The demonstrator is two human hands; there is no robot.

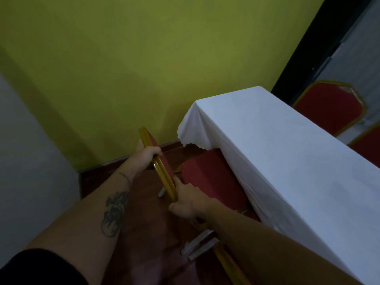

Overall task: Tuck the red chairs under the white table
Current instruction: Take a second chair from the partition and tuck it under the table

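A red chair with a gold frame stands beside the white table (287, 161), which is draped in a white cloth. Its red seat (209, 177) reaches partly under the cloth's edge. I see the chair's backrest (158, 163) edge-on from above. My left hand (147, 155) grips the top of the backrest frame on the far side. My right hand (187, 199) holds the same frame at its near end. Another red chair (329, 108) stands on the table's far side, and the edge of a further one (368, 145) shows beside it.
A yellow-green wall (144, 58) rises close behind the chair, with a dark skirting board at its foot. The floor (144, 233) is dark red. The gold frame and white leg tips of another chair (205, 243) lie under my right forearm. A dark door frame (308, 48) stands at the right.
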